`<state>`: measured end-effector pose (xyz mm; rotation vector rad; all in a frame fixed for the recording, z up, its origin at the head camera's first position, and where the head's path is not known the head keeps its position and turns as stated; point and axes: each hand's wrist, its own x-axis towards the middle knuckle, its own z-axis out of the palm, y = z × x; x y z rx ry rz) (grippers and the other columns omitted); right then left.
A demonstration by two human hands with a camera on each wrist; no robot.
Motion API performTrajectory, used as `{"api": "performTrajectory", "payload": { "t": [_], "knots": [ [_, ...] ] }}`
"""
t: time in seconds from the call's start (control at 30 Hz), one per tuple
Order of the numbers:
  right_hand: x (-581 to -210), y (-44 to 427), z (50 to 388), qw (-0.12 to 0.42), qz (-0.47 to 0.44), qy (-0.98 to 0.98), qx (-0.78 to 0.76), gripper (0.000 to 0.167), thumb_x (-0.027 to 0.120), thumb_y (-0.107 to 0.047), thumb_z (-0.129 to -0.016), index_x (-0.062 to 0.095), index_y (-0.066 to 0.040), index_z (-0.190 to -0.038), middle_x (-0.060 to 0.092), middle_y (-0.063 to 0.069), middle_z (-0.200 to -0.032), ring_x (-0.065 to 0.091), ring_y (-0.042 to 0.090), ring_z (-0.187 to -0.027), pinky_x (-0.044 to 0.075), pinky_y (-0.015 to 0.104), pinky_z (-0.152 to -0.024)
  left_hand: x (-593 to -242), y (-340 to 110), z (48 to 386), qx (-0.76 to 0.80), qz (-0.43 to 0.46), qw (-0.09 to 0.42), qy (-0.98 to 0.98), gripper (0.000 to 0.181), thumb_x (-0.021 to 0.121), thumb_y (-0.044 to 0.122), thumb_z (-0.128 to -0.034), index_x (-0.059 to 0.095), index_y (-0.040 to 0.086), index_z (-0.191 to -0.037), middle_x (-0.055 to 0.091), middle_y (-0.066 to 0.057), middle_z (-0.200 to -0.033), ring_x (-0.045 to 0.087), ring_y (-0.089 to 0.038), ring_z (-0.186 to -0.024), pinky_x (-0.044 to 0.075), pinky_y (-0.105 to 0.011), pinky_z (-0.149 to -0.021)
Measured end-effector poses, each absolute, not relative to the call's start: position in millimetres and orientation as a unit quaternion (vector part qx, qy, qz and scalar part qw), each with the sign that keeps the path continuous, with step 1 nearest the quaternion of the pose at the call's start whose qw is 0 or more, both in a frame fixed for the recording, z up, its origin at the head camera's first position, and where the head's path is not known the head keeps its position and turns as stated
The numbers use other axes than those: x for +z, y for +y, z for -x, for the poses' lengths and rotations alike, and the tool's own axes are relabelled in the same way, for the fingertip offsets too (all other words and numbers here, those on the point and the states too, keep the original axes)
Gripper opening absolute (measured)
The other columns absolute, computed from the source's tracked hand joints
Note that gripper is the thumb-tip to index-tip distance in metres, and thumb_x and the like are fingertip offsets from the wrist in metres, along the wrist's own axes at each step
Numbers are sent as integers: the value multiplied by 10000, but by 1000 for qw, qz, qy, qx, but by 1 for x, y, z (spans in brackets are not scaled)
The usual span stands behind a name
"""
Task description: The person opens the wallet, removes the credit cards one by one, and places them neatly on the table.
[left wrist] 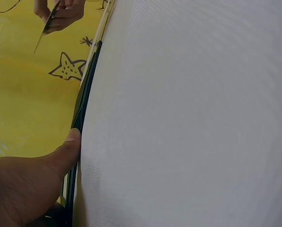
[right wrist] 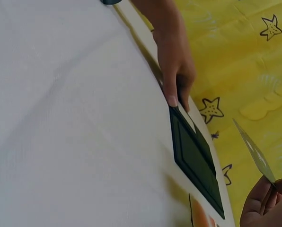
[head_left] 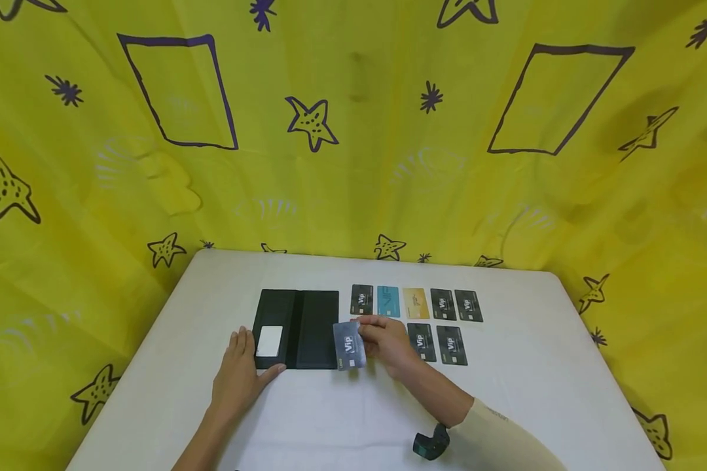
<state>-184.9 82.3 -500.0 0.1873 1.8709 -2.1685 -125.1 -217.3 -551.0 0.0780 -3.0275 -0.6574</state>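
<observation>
A black bifold card holder lies spread flat on the table, with a white card or label on its left half. At its near left corner is my left hand, fingers straight along the left side and thumb against the near edge. My right hand pinches a dark grey "Vip" card by its right side, between thumb and fingers. That card is raised off the table beside the holder's right edge; the right wrist view shows the pinched card edge-on.
Right of the holder, cards lie in two rows: a black Vip card, a blue card, a yellow card and several more black ones. A dark wrist device is near my right sleeve. Behind the white table hangs a yellow patterned curtain.
</observation>
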Motion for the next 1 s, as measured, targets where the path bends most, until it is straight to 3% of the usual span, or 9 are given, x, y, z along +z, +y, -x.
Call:
{"api": "performTrajectory", "payload": {
  "t": [0.43,0.73,1.0],
  "knots": [
    [-500,140,184,87,-117,646,-749,237,640,63,-974,655,171,-1185,701,110,-966,656,151,-807,586,247,-717,-550,-217,126,-206,-30,11,-978,1095,831,470,-880,277,-201,-1545,191,-362,-1651,164,-535,-1537,276,-636,-1186],
    [-494,183,180,88,-144,659,-733,304,615,34,-1010,602,173,-1280,688,102,-1078,655,127,-876,585,236,-784,-549,-216,124,-203,-27,15,-979,1089,831,481,-876,301,-207,-1533,212,-374,-1641,181,-543,-1529,310,-649,-1163],
    [-490,235,187,56,-155,643,-748,165,600,43,-1019,718,20,-1132,694,-30,-909,656,87,-821,567,211,-771,-549,-215,124,-204,-26,17,-978,1089,829,487,-879,302,-205,-1534,225,-369,-1638,186,-533,-1531,298,-639,-1175]
  ]
}}
